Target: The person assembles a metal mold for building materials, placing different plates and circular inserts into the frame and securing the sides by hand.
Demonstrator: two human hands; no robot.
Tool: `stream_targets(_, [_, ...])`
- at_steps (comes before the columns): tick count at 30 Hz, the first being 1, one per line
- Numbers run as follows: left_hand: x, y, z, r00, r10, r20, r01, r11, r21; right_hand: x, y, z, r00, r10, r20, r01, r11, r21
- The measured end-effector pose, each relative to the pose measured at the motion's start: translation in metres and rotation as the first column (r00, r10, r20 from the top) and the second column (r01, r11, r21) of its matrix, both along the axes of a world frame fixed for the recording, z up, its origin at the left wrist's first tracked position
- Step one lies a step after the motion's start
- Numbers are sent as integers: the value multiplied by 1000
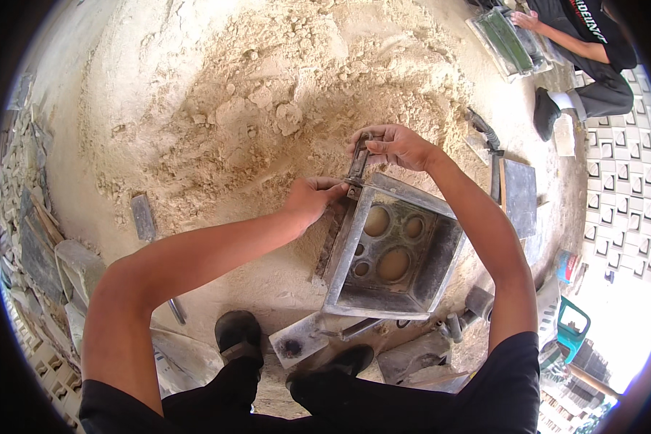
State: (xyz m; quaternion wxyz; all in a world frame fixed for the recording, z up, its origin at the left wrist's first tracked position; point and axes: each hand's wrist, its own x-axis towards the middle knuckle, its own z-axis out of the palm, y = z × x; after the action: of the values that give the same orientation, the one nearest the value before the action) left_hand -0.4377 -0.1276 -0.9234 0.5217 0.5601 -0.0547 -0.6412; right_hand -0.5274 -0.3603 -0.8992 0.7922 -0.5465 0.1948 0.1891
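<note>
A grey metal box mould (346, 249) stands open side up in front of me. Several round shapes of different sizes, sandy in colour, show on its inner floor; I cannot tell if they are holes or raised. At its far left corner sits a narrow metal clamp (358, 165), tilted up and away from the box. My left hand (312, 200) pinches the clamp's lower end, next to the corner. The fingers of my right hand (396, 147) close round its upper end. That forearm passes over the box's right side.
A heap of pale crumbly sand (282, 94) spreads beyond the box. Near my feet lie a flat metal plate (296, 338) and some tools. A dark board (518, 197) leans at right. A co-worker's hand (526, 20) rests by a greenish mould (505, 42). A small grey block (143, 217) lies left.
</note>
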Motion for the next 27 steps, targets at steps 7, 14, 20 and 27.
stream_targets(7, [-3, 1, -5, 999, 43, -3, -44, 999, -30, -1, 6, -12, 997, -75, 11, 75, 975, -208])
stream_targets(14, [-3, 2, 7, 998, -1, 62, 1, 1000, -6, 2, 18, -4, 995, -68, -77, 10, 811, -586])
stream_targets(20, [-2, 3, 4, 996, -1, 84, -5, 998, 61, 16, 33, 8, 965, -138, -223, -89, 628, -773])
stream_targets(27, [1, 2, 11, 995, -4, 98, -2, 998, 56, 15, 22, 19, 962, -64, -264, -146, 696, -703])
